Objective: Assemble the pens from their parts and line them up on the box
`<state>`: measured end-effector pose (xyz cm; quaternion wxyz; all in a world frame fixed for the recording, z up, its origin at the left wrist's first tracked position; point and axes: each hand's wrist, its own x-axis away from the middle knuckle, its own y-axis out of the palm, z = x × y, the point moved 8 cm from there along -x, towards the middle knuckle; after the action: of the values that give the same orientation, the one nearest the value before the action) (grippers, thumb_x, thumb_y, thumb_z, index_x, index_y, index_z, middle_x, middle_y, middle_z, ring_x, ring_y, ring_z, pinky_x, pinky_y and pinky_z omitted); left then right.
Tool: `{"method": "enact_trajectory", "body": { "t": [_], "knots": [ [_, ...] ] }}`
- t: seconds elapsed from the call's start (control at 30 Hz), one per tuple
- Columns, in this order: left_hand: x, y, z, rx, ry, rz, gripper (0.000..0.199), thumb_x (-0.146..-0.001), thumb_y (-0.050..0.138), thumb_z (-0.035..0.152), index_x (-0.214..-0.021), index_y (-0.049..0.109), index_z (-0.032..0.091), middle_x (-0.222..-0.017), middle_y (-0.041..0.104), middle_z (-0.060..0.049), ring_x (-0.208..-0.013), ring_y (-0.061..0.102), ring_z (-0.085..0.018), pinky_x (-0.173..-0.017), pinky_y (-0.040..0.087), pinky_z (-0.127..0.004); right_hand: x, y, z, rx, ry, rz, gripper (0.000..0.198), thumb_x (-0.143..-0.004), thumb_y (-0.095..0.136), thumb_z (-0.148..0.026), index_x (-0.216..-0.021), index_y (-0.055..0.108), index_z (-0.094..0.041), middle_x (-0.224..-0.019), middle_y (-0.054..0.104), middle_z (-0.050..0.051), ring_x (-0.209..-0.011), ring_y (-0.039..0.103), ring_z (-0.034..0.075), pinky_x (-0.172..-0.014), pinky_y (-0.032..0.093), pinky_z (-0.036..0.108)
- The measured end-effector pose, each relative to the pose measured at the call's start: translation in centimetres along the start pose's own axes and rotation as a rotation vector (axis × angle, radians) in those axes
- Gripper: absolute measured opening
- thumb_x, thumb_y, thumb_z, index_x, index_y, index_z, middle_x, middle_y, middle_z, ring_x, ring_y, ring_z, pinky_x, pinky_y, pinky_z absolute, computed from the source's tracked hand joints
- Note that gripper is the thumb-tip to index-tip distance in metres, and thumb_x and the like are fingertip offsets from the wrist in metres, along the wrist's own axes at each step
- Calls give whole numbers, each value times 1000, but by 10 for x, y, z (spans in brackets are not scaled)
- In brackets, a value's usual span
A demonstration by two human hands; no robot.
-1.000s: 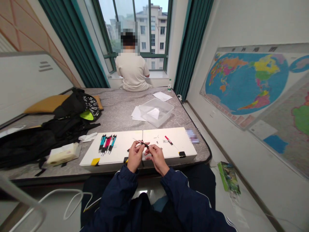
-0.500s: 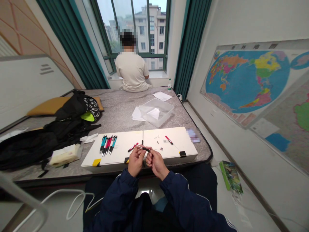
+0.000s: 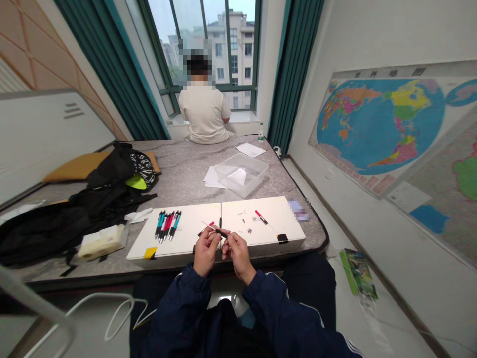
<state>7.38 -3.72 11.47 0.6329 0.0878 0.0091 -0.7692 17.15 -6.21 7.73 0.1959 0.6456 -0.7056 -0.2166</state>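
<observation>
- Over the boxes [image 3: 194, 211], towards six o'clock: black barrel [image 3: 222, 233], thin rod [image 3: 207, 224] pointing to ten.
- Left hand [image 3: 204, 252] and right hand [image 3: 239, 253] both pinch the barrel.
- Just changed: both edge slightly towards nine, keeping hold; handling seems unfinished.
- From barrel: pens [image 3: 167, 225] at nine, red piece [image 3: 261, 217] at two.

two white boxes [image 3: 199, 211] sit along the near edge of a grey marbled platform [image 3: 179, 171]. pens [image 3: 167, 226] lie grouped on the left one, small pieces [image 3: 249, 230] on the right. the platform also bears a clear bin [image 3: 256, 182], tissue pack [image 3: 103, 243] and black bag [image 3: 80, 219].
</observation>
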Motion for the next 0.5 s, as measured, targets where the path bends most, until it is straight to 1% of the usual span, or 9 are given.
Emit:
{"method": "enact_trajectory", "body": {
  "t": [0.1,0.17,0.23,0.3,0.37,0.43,0.5],
  "knots": [
    [1,2,-5,52,-25,-27,38,-82,64,42,-108,50,18,-97,73,-9,-90,69,-21,-85,51,-34,6,3,2,-162,62,21,30,-84,61,-46,-77,56,-18,-55,41,-6,-46,37,7,-42,36,19],
    [2,3,-7,72,-30,-45,38,-83,64,42,-108,49,18,-96,73,-9,-92,69,-21,-88,51,-35,9,8,3,-251,137,-2,26,-83,62,-43,-77,55,-18,-55,35,-7,-46,33,7,-41,34,19],
    [2,2,-7,66,-33,-51,39,-83,65,42,-109,49,18,-96,73,-9,-91,69,-22,-88,51,-36,11,10,3,-274,179,-34,26,-82,62,-41,-73,52,-19,-55,33,-8,-45,32,7,-41,34,19],
    [3,1,-8,47,-31,-28,38,-82,65,43,-107,50,18,-97,73,-10,-91,69,-22,-87,52,-37,9,8,3,-230,173,-51,31,-82,62,-44,-69,48,-20,-53,34,-8,-45,33,8,-41,36,20],
    [5,-1,-9,29,-32,20,37,-82,65,43,-106,51,18,-100,73,-12,-89,70,-22,-86,52,-38,5,3,4,-140,138,-60,36,-84,59,-48,-66,45,-20,-52,37,-7,-45,36,9,-42,39,22],
    [6,-1,-12,23,-44,65,40,-82,65,43,-111,52,18,-102,73,-13,-88,70,-23,-84,53,-38,1,0,6,-41,102,-58,40,-86,55,-54,-67,46,-20,-51,40,-7,-44,38,10,-43,41,23],
    [5,-1,-15,14,-57,81,43,-83,64,44,-115,55,16,-105,73,-14,-91,70,-24,-82,54,-37,-1,-3,7,55,70,-46,43,-86,51,-59,-70,48,-20,-50,41,-7,-43,39,10,-44,41,23]
  ]
}}
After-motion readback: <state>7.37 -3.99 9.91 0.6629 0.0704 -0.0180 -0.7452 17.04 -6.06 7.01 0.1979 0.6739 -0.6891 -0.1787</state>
